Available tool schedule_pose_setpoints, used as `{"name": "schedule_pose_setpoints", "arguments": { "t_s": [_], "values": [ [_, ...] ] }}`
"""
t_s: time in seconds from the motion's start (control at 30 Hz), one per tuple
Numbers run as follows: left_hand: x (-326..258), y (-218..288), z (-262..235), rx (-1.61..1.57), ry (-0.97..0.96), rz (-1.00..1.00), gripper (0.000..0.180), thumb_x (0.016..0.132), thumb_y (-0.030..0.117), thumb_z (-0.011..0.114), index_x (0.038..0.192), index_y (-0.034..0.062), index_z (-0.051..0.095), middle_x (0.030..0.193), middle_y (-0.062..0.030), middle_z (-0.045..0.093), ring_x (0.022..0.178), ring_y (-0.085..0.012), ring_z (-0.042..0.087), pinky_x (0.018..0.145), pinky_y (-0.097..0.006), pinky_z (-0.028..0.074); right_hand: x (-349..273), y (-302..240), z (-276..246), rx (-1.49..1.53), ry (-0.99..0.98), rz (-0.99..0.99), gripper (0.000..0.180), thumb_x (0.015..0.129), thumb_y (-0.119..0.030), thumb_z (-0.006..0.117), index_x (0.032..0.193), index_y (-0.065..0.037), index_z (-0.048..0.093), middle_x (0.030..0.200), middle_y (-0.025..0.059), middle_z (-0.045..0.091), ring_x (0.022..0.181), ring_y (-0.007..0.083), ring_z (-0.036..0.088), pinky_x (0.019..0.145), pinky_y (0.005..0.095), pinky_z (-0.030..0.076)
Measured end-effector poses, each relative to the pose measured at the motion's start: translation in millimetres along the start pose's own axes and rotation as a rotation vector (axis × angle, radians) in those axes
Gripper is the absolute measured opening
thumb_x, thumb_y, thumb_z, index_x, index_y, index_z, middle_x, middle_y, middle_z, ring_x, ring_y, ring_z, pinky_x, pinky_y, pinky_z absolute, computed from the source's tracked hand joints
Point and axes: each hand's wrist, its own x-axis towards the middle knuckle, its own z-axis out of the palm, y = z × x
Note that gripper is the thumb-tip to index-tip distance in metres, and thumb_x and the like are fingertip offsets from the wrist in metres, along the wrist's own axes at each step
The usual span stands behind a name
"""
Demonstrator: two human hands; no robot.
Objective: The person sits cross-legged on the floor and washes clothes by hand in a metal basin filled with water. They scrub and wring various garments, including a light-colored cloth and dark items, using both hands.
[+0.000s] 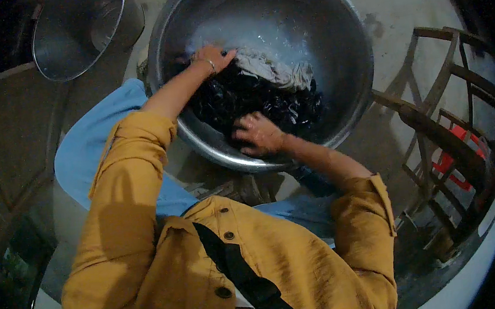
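Head view: left hand (215, 56) closed on pale cloth (276, 70) near basin (342, 25) far-left edge; right hand (259, 134) spread flat, gripping nothing, pressing dark cloth (237, 100) at near edge. Advised: knead under water, keep cloth inside rim, avoid splashing.

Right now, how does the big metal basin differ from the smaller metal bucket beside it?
The big basin is wide, shallow and holds soapy water with dark and pale cloth; the smaller bucket is narrower, deeper and looks empty. Both hands, left and right, work in the basin; none touches the bucket. Both are shiny grey metal.
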Motion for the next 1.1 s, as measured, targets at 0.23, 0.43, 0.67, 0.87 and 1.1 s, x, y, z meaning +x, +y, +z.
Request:
{"name": "schedule_pose_setpoints", "arguments": {
  "t_s": [0.23,0.43,0.67,0.87,1.1],
  "values": [
    [6,-46,84,-0.260,-0.445,-0.182,0.055,0.085,0.044,0.029,0.110,0.0006,0.051,0.106,-0.0202,0.055,0.098,-0.0340,0.052,0.081,-0.044,0.041,-35,43,-12,-0.336,-0.343,-0.235,0.022,0.080,-0.019,0.049,0.100,-0.022,0.057,0.123,0.0020,0.041,0.111,0.0206,0.040,0.099,0.0412,0.025],
    [-40,-28,146,-0.016,-0.454,-0.002,0.044,0.082,0.037,0.037,0.101,0.0024,0.056,0.100,-0.0187,0.057,0.092,-0.0330,0.055,0.077,-0.042,0.043,-108,151,-22,-0.523,-0.108,0.315,0.026,0.072,-0.014,0.051,0.096,-0.018,0.059,0.115,0.0047,0.048,0.106,0.0213,0.045,0.098,0.0419,0.025],
    [-26,4,93,0.349,-0.530,0.407,0.031,0.079,0.028,0.045,0.091,0.0046,0.062,0.093,-0.0170,0.060,0.085,-0.0318,0.059,0.072,-0.041,0.046,-137,233,-38,-0.098,0.532,0.762,0.055,0.069,-0.043,0.059,0.107,-0.003,0.053,0.101,0.0131,0.056,0.099,0.0320,0.050,0.086,0.0422,0.037],
    [24,79,-43,-0.364,0.303,0.464,0.042,0.082,0.039,0.037,0.096,0.0062,0.058,0.095,-0.0179,0.058,0.090,-0.0351,0.053,0.082,-0.041,0.040,-58,136,-44,0.166,0.514,1.072,0.059,0.070,-0.040,0.060,0.110,0.001,0.048,0.094,0.0205,0.058,0.083,0.0348,0.056,0.074,0.0411,0.045],
    [56,177,14,0.137,-0.255,0.453,0.041,0.080,0.047,0.040,0.110,0.0228,0.054,0.118,-0.0089,0.047,0.113,-0.0337,0.036,0.088,-0.055,0.030,-65,111,-116,0.662,0.304,0.810,0.045,0.076,-0.043,0.056,0.075,0.001,0.063,0.069,0.0138,0.062,0.074,0.0263,0.060,0.068,0.0364,0.046]
  ]
}}
